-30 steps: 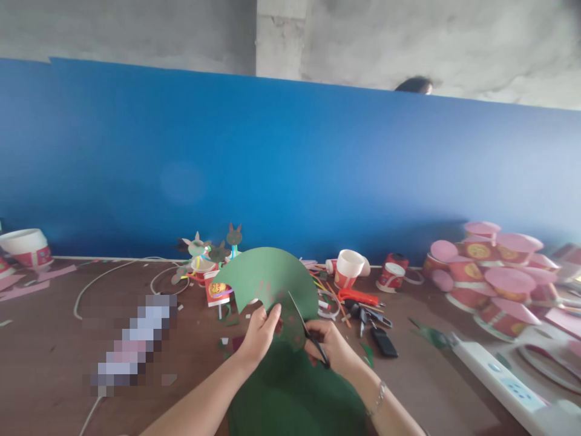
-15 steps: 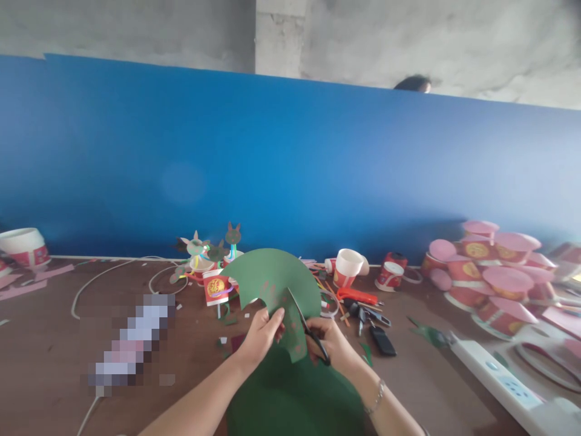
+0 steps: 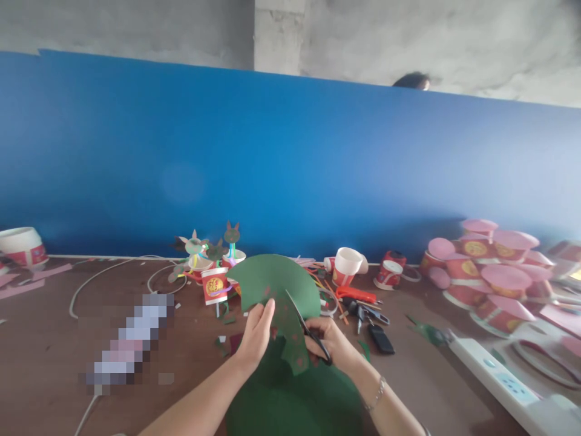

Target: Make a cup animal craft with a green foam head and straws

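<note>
At the bottom centre of the frame lies something dark green (image 3: 295, 409), paper or cloth, I can't tell. Above it, the left hand (image 3: 254, 340) pinches the paper (image 3: 276, 275), thumb on top, grip closed. The right hand (image 3: 336, 348) is closed around the handles of the scissors (image 3: 323, 350), blades against the paper; how wide they stand is unclear. The paper, low centre, looks light and stiffish, likely to crease or tear at its narrow hanging part; its broad fan is the safer hold. Farther up the surface (image 3: 195, 357), a cup (image 3: 348, 266) stands before the blue panel (image 3: 272, 151).
</note>
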The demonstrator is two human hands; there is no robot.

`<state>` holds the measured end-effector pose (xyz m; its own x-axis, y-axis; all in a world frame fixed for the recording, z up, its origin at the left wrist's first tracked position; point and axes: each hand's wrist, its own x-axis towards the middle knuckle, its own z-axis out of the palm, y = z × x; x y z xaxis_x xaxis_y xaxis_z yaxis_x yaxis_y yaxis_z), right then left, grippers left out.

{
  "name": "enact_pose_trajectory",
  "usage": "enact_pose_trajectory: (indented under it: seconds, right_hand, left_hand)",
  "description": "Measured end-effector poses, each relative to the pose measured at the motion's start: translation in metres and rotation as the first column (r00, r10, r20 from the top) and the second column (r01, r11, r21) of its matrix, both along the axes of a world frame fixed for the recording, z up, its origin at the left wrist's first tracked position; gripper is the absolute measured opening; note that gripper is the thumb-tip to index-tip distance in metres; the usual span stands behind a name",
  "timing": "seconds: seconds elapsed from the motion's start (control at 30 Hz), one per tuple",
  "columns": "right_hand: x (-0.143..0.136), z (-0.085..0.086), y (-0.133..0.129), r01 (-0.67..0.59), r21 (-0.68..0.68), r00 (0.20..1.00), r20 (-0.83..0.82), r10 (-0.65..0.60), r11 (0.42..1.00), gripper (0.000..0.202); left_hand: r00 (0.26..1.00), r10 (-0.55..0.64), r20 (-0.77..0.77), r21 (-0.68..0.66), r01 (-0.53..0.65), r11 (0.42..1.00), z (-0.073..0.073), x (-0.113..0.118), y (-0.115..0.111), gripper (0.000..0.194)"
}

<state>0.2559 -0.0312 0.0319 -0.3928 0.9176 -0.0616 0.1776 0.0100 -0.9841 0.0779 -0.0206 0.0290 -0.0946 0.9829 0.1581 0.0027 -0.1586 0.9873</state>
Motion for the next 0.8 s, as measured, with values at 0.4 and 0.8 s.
enact_pose_trajectory:
  seconds: [0.4, 0.8]
  right_hand:
    - [0.006, -0.001, 0.000, -0.054, 0.027, 0.998, 0.045, 0.053, 0.998, 0.028]
    - [0.009, 0.000, 0.001, -0.058, -0.006, 0.998, 0.033, 0.058, 0.998, 0.031]
  left_hand:
    - [0.991, -0.134, -0.012, -0.037, 0.134, 0.990, 0.003, -0.002, 0.005, 0.053]
    - [0.963, -0.198, -0.182, -0.014, 0.199, 0.980, -0.004, -0.003, 0.006, 0.050]
